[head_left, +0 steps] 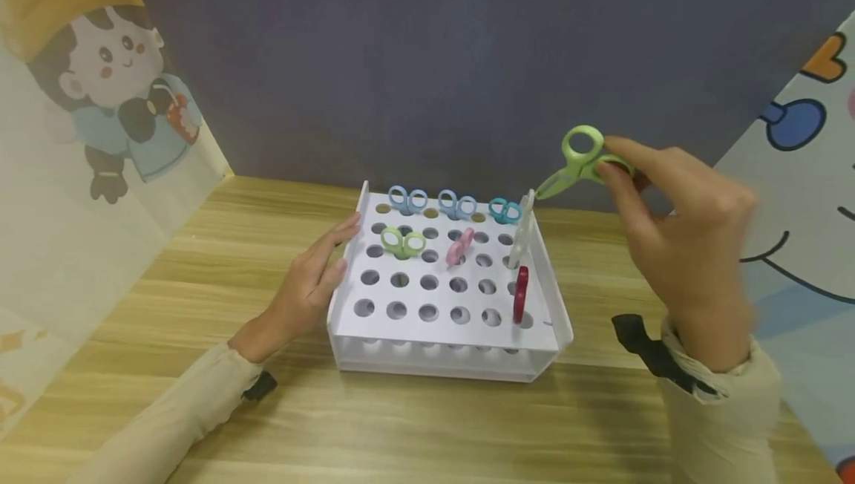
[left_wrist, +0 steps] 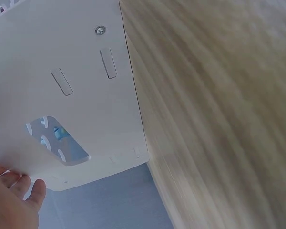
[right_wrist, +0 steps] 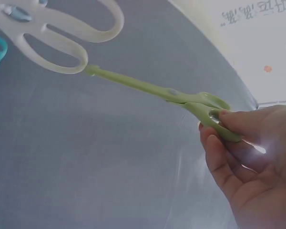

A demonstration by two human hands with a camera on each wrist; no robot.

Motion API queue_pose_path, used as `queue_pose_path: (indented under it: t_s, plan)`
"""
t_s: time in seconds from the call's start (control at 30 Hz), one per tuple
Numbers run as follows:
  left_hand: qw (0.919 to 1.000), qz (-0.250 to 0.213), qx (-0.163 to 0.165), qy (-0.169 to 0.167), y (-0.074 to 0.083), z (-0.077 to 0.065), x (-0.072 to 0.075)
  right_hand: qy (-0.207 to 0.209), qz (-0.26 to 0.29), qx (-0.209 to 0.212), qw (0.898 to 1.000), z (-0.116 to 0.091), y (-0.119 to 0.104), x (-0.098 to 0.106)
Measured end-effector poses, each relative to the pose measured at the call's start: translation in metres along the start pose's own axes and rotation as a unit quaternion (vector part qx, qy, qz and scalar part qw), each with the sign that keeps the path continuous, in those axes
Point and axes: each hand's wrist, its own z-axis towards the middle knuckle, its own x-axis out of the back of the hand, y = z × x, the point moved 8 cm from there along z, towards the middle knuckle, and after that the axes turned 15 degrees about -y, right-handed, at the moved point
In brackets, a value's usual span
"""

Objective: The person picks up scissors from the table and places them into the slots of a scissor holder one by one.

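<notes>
In the head view my right hand (head_left: 695,231) holds a pair of light green scissors (head_left: 577,165) by one handle loop, above the right back corner of the white rack (head_left: 444,332). Thumb and fingers pinch that loop in the right wrist view, where the scissors' tip appears close to the handles of white scissors (right_wrist: 62,43). My left hand (head_left: 303,287) rests against the rack's left side, its fingers along the side panel (left_wrist: 86,109). Standing in the rack's holes are blue scissors (head_left: 407,202), teal scissors (head_left: 505,211), green scissors (head_left: 403,243), pink scissors (head_left: 460,247) and dark red scissors (head_left: 520,295).
The rack stands on a wood-grain table (head_left: 300,417) and has rows of round holes. A dark grey panel (head_left: 414,68) rises behind it. Printed cartoon walls (head_left: 80,194) flank both sides.
</notes>
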Motion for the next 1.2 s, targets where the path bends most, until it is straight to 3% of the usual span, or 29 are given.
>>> queue_pose_path:
  t_s: [0.17,0.3,0.47,0.73,1.0,1.2]
  plan:
    - [1.0000,0.000,-0.002,0.004,0.000,-0.002,0.000,0.001,0.030,0.038,0.999,0.003,-0.024,-0.008]
    - [1.0000,-0.001,-0.001,0.005,0.000,-0.002,0.000,-0.037,0.028,0.081,0.996,0.003,-0.045,-0.021]
    - [1.0000,0.002,-0.001,0.005,0.000,-0.001,0.000,-0.077,0.035,0.131,0.988,-0.001,-0.066,-0.037]
    - [1.0000,0.001,-0.004,0.005,-0.001,-0.001,0.000,-0.101,0.081,0.188,0.974,-0.010,-0.095,-0.059]
    - [1.0000,0.003,0.001,0.007,-0.003,-0.001,0.000,-0.116,0.145,0.207,0.961,-0.017,-0.115,-0.083]
    - [1.0000,-0.001,-0.004,0.007,-0.003,0.000,-0.001,-0.143,0.141,0.204,0.958,-0.025,-0.121,-0.102]
